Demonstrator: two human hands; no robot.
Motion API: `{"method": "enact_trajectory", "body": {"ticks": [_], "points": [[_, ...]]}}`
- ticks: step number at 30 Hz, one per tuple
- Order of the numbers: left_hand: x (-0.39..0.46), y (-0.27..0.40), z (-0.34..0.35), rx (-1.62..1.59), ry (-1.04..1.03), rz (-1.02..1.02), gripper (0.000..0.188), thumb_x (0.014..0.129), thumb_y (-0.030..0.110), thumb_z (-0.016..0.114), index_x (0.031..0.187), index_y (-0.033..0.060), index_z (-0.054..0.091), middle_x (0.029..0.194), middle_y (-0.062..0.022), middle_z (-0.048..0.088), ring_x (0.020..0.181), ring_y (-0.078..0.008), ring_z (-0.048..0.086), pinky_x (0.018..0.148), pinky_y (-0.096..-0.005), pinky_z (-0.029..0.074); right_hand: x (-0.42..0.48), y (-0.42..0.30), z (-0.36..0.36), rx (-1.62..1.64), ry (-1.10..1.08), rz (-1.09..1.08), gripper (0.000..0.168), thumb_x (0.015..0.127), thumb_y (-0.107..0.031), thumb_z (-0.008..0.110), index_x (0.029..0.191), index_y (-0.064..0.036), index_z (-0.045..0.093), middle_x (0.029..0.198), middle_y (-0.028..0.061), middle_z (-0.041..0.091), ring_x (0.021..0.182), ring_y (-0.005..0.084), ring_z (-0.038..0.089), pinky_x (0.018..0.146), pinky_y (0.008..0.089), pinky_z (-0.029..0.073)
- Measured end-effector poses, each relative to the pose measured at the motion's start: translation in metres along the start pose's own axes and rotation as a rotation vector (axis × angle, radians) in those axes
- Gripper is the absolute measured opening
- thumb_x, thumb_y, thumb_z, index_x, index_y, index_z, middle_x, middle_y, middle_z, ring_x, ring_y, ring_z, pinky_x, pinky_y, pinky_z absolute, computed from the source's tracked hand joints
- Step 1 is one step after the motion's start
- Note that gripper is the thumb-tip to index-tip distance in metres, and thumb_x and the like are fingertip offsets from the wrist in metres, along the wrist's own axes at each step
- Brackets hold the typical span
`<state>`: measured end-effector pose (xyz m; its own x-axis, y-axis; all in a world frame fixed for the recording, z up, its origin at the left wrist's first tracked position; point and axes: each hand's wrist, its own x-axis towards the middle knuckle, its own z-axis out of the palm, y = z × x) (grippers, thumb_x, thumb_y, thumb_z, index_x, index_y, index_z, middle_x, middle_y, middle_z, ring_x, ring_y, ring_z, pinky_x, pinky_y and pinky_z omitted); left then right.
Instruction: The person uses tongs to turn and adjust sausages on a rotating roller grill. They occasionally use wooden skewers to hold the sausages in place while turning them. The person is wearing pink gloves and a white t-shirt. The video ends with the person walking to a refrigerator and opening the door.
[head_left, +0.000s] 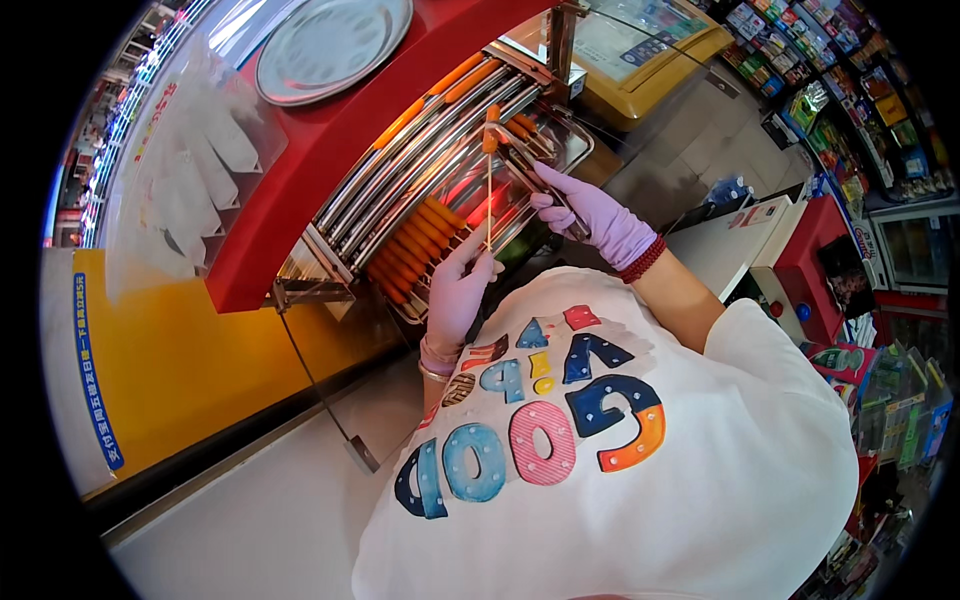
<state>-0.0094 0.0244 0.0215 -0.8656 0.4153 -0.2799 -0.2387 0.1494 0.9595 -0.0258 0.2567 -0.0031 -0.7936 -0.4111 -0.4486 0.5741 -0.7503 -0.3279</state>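
My left hand (454, 300), in a thin lilac glove, pinches the lower end of a thin wooden skewer (490, 196). A short orange sausage (491, 139) is on the skewer's upper end. My right hand (600, 217), gloved too, holds metal tongs (553, 187), whose tips are at the sausage. Both hands are in front of a hot-dog roller grill with steel rollers (431, 169). Long sausages (399, 124) lie along the rear rollers. A row of skewered sausages (420, 238) lies at the front left, with a few more sausages (523, 126) at the right end.
Above the rollers runs a red cover (247, 247) bearing a round metal plate (334, 49). Beside the plate stand white paper bags (217, 157) in a clear holder. A yellow-rimmed chest (637, 90) and stocked shelves (862, 97) stand to the right. A thin rod (311, 379) slants down at left.
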Motion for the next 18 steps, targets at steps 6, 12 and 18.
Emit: {"method": "enact_trajectory", "body": {"ticks": [6, 12, 18], "points": [[0.0051, -0.0016, 0.0001, -0.018, 0.001, 0.006, 0.043, 0.091, 0.006, 0.051, 0.134, 0.0056, 0.049, 0.082, -0.0009, 0.058, 0.075, -0.0080, 0.055, 0.073, -0.0208, 0.045, 0.0011, -0.0031, 0.0007, -0.014, -0.056, -0.004, 0.041, 0.099, -0.037, 0.042, 0.130, -0.012, 0.046, 0.068, -0.0018, 0.047, 0.046, 0.0040, 0.038, 0.035, 0.0139, 0.029], [0.0016, 0.0029, -0.0007, -0.059, 0.042, -0.008, 0.043, 0.090, 0.005, 0.051, 0.133, 0.0039, 0.050, 0.085, -0.0017, 0.058, 0.076, -0.0083, 0.055, 0.072, -0.0210, 0.045, 0.0017, -0.0006, -0.0006, -0.020, -0.035, 0.042, 0.041, 0.099, -0.038, 0.043, 0.129, -0.011, 0.048, 0.068, -0.0024, 0.046, 0.045, 0.0040, 0.037, 0.036, 0.0152, 0.029], [0.0018, 0.0025, -0.0005, -0.051, 0.047, -0.023, 0.043, 0.090, 0.006, 0.050, 0.133, 0.0033, 0.050, 0.086, -0.0019, 0.057, 0.077, -0.0085, 0.054, 0.072, -0.0210, 0.045, 0.0010, -0.0008, -0.0020, -0.038, -0.042, 0.040, 0.042, 0.099, -0.038, 0.043, 0.131, -0.011, 0.047, 0.067, -0.0024, 0.045, 0.045, 0.0041, 0.037, 0.037, 0.0159, 0.029]]}}
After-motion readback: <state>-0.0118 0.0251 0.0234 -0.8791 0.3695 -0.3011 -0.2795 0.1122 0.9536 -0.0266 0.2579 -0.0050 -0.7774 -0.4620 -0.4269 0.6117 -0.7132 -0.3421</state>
